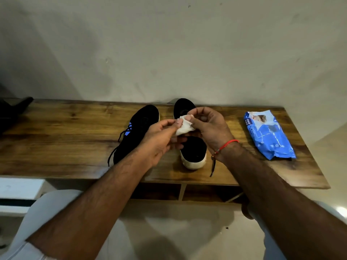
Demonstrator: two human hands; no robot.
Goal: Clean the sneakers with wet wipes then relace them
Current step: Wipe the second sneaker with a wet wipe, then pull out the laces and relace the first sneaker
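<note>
Pale, scuffed plaster wall rises behind a wooden table point(56, 147) whose top is glossy, dark-grained and knotted, with open cubbies under its front edge. From the head view, the only one given, two black sneakers stand near the back of the top, toes toward the wall. The left sneaker point(139, 126) is soft black fabric with blue side stripes, and its thin black laces trail loose over the wood. The right sneaker point(193, 152) shows a thick off-white sole at the heel, and a lace end hangs off beside it. Above this pair both hands hold a small white wet wipe point(185, 126), limp and crumpled into a wad: the left hand point(159, 139) pinches one end between thumb and forefinger, and the right hand point(210, 128), with a red thread at its wrist, pinches the other end with curled fingers. Well apart to the right lies the wipe pack point(268, 134), a crinkled blue plastic pouch, flat on the wood. Judging from this, the work is early: a wipe is out and seems about to be unfolded, whether any cleaning has begun cannot be told, and relacing is yet to come.
</note>
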